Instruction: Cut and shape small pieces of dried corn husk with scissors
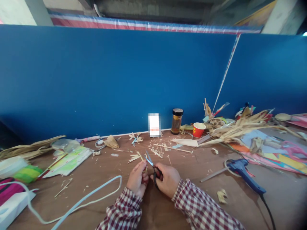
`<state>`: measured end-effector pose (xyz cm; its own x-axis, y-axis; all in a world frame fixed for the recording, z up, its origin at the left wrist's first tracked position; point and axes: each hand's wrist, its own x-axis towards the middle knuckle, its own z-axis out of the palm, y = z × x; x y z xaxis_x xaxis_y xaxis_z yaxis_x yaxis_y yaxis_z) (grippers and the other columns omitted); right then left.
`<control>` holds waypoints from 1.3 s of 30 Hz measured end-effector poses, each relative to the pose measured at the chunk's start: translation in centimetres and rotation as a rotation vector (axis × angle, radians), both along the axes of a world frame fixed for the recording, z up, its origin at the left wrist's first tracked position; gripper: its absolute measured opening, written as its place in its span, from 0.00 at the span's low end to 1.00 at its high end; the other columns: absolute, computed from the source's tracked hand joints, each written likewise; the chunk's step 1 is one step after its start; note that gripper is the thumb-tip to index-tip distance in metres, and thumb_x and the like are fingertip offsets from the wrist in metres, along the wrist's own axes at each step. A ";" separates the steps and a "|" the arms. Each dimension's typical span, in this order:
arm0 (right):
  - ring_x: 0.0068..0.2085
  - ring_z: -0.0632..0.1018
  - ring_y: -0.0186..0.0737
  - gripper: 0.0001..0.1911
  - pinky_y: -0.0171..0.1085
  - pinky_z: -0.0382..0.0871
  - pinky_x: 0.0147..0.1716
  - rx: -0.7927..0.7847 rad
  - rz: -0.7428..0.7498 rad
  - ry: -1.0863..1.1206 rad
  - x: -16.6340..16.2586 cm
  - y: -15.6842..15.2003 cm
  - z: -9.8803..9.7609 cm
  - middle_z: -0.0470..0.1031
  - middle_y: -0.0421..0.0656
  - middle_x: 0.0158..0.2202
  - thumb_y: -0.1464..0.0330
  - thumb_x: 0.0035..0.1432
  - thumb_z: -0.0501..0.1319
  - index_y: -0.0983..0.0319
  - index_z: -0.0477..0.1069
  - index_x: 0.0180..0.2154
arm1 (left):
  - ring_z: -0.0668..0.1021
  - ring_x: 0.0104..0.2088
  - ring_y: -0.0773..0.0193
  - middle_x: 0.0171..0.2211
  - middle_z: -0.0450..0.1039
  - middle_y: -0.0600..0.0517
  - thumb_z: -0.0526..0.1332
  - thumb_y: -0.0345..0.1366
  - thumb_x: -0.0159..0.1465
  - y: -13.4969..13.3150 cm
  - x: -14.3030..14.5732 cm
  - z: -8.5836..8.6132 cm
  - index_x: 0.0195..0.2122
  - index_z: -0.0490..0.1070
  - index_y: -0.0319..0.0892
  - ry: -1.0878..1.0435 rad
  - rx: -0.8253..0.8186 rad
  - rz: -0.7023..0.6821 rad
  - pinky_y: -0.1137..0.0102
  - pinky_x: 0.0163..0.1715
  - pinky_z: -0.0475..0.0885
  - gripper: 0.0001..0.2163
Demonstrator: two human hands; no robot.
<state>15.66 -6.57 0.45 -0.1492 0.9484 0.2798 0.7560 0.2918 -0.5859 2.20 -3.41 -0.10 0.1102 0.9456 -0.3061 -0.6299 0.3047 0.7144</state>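
Observation:
My right hand (168, 179) is closed round the black handles of a pair of scissors (156, 175). The scissors' blades stand slightly apart and point up and left, close to the fingers of my left hand (137, 177). Between its thumb and fingers, my left hand pinches a thin pale strip of corn husk (141, 156), whose tip sticks up beside the blades. Just beyond lie cut husk pieces (133, 158), fanned out on the brown table (115, 198). My left fingers partly hide the lower end of the strip.
A dark-lidded jar (177, 121) and a red paper cup (199, 129) stand near the blue partition (120, 76). At right are a blue glue gun (247, 175) and piled dried husks (240, 127). A white cable (96, 191) loops at left beside a power strip (14, 209).

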 end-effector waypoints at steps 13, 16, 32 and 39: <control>0.26 0.70 0.34 0.08 0.31 0.52 0.24 0.016 -0.007 -0.136 0.0 -0.2 0.2 0.71 0.37 0.24 0.60 0.51 0.60 0.58 0.67 0.31 | 0.57 0.13 0.83 0.19 0.60 0.60 0.67 0.35 0.48 -0.1 0.2 0.3 0.27 0.63 0.38 -0.004 0.026 0.011 0.85 0.09 0.50 0.13; 0.26 0.70 0.34 0.07 0.31 0.50 0.24 0.034 -0.009 -0.156 0.0 -0.2 0.2 0.71 0.36 0.24 0.61 0.51 0.60 0.57 0.67 0.31 | 0.57 0.13 0.83 0.20 0.61 0.60 0.67 0.35 0.49 -0.1 0.2 0.2 0.27 0.63 0.38 -0.006 0.019 0.004 0.85 0.09 0.50 0.12; 0.27 0.70 0.34 0.07 0.31 0.50 0.24 0.029 -0.003 -0.214 0.2 -0.1 0.3 0.72 0.37 0.25 0.61 0.53 0.58 0.57 0.67 0.31 | 0.57 0.13 0.83 0.20 0.60 0.60 0.67 0.34 0.50 -0.2 0.1 0.1 0.28 0.64 0.37 -0.015 -0.021 0.001 0.86 0.09 0.51 0.11; 0.28 0.71 0.34 0.08 0.31 0.51 0.24 0.040 -0.009 -0.249 0.2 -0.1 0.0 0.72 0.37 0.26 0.60 0.54 0.57 0.57 0.67 0.32 | 0.57 0.13 0.83 0.20 0.60 0.60 0.66 0.34 0.51 0.0 0.1 -0.1 0.29 0.66 0.37 -0.037 -0.033 -0.007 0.86 0.09 0.52 0.10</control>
